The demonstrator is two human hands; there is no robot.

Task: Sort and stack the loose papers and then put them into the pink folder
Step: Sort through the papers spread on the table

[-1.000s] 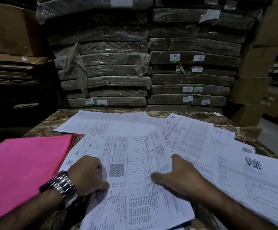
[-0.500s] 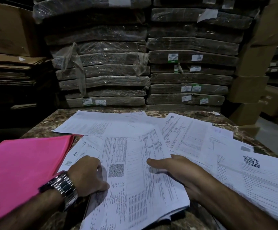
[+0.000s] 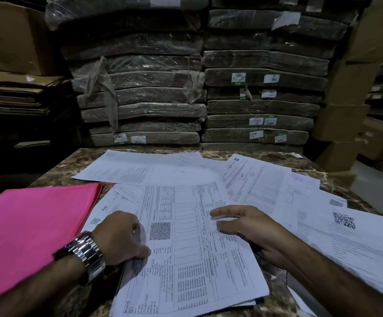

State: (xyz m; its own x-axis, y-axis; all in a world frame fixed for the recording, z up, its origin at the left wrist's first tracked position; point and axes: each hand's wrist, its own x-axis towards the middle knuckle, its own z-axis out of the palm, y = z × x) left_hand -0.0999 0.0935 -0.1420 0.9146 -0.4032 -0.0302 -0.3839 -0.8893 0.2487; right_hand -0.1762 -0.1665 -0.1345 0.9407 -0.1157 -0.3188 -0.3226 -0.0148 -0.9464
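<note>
Our left hand [image 3: 119,239] curls on the left edge of the top white printed sheet [image 3: 186,236], grip unclear. Our right hand [image 3: 250,227] is spread open over its right side. The flat pink card folder [image 3: 32,225] lies closed just left. An uneven push could crease the scattered white papers [image 3: 266,186] or slide them off the brown marbled tabletop [image 3: 55,175].

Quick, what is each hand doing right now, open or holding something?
Left hand: fingers curled, thumb pinching the top sheet at its left edge.
Right hand: open, fingers straight, holding nothing.
</note>
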